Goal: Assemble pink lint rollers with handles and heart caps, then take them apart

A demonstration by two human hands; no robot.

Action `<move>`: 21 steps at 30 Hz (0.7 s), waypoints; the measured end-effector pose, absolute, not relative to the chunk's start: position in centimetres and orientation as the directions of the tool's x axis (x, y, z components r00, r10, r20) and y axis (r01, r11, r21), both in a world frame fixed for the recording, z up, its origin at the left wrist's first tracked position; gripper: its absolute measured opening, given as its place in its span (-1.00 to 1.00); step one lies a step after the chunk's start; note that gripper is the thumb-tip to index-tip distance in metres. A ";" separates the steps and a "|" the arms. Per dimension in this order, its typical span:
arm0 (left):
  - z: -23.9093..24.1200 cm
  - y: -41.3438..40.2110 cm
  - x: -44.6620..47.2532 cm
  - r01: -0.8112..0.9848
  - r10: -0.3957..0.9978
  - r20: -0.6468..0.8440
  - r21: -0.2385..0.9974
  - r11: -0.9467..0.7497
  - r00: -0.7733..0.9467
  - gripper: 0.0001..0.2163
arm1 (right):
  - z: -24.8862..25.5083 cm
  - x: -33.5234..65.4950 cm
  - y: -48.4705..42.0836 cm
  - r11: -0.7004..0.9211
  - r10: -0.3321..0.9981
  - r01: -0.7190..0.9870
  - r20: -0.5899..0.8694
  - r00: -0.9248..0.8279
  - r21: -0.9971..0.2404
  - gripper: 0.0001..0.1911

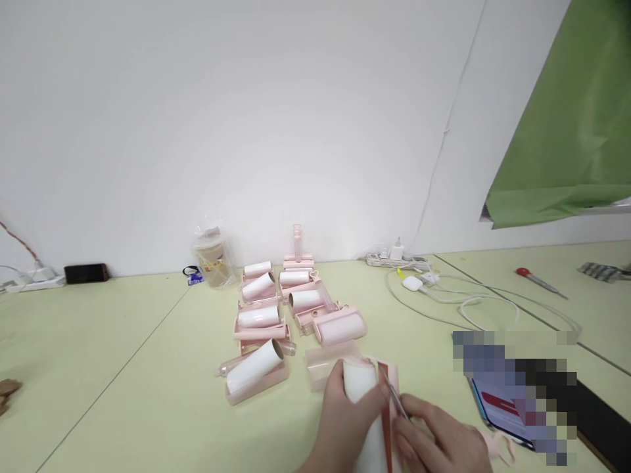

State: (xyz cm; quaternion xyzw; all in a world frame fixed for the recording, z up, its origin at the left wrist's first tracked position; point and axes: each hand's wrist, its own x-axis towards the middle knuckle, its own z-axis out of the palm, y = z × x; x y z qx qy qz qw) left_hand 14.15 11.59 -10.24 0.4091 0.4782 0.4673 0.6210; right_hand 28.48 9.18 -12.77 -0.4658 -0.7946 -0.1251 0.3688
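My left hand [345, 414] is wrapped around the white roll of a lint roller [361, 381] in the lower middle. The pink frame [393, 374] of this roller runs along the roll's right side, with a dark reddish gap between them. Pinched in my right hand [438, 433] is a thin metal tool [397, 399], its tip at the upper end of the gap; its exact kind does not show. Just beyond my left hand lies a translucent pink cover [323, 364]. A pink strap [505, 447] shows beside my right hand.
Several pink lint rollers with white rolls [259, 317] lie in two rough columns ahead. Behind them stands a bagged cup [213, 259]. White cables [468, 302], a red-handled tool [539, 282] and a partly blurred phone [503, 410] are on the right.
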 end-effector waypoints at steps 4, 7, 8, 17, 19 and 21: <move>-9.5 12.3 15.3 -0.339 0.949 -0.285 0.887 0.314 0.132 -0.72 | -12.0 28.9 10.4 0.460 0.659 0.883 0.701 -0.273 -0.089 -0.61; -9.6 12.2 15.6 -0.444 0.916 -0.344 0.802 0.401 0.206 -0.73 | -11.3 28.9 10.7 0.476 0.608 0.879 0.707 -0.361 0.039 -0.59; -9.7 12.1 15.6 -0.463 0.904 -0.361 0.776 0.427 0.228 -0.74 | -11.1 28.9 10.7 0.482 0.592 0.874 0.710 -0.381 0.066 -0.60; -10.6 11.7 15.8 -0.605 0.839 -0.464 0.591 0.533 0.285 -0.77 | -11.5 28.4 10.7 0.536 0.539 0.843 0.750 -0.383 0.045 -0.53; -10.5 11.8 15.3 -0.636 0.828 -0.485 0.552 0.539 0.281 -0.84 | -11.6 28.7 10.6 0.535 0.537 0.844 0.760 -0.367 0.029 -0.56; -10.0 12.0 14.4 -0.684 0.853 -0.470 0.547 0.483 0.227 -0.89 | -11.7 29.6 10.8 0.480 0.538 0.877 0.781 -0.316 0.024 -0.61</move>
